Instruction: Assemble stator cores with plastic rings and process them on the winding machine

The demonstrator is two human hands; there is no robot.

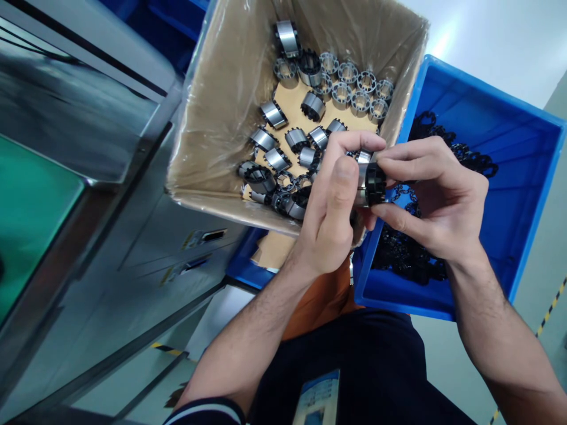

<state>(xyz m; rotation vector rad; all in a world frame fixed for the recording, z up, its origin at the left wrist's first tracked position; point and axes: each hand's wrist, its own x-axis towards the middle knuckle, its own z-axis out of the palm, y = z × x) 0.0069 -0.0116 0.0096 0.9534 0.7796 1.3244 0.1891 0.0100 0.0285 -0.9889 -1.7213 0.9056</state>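
Both hands' fingers (349, 171) around black ring (375, 183) on metal sleeve (362, 188)

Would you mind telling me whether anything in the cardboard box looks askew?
Yes: in the cardboard box, the rear metal rings stand upright in rows, while those nearer the hands lie tumbled on their sides.

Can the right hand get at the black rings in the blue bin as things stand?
Probably yes: the right hand hovers over the open blue bin, black rings uncovered below, though its fingers now pinch a black ring.
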